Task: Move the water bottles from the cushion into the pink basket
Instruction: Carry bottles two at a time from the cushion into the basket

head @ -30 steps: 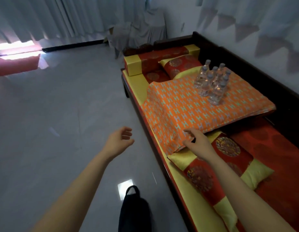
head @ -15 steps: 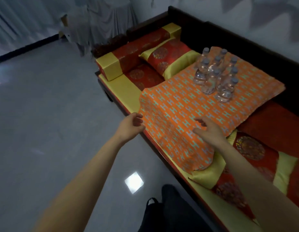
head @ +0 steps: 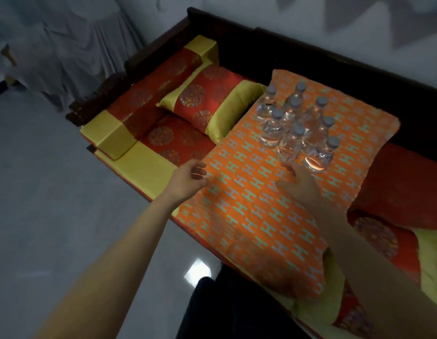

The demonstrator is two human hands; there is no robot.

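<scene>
The water bottles (head: pixel 295 123) stand upright in a tight cluster on the far half of the orange cushion (head: pixel 249 204), caps up, bodies touching. The right hand (head: pixel 299 185) lies low over the cushion with fingers straight and holding nothing, its fingertips (head: pixel 289 167) right at the foot of the nearest bottle (head: pixel 289 149), though contact can't be judged. The left hand (head: pixel 188 178) hangs at the cushion's left edge, fingers loosely curled, empty.

The right hand (head: pixel 298 184) is now further along the orange cushion (head: pixel 249 216), with its fingertips just beside the nearest of the water bottles (head: pixel 295 123); a second ago it lies at the near edge. The left hand (head: pixel 188 178) is now at the cushion's left edge, no longer above the floor (head: pixel 65 192).
</scene>
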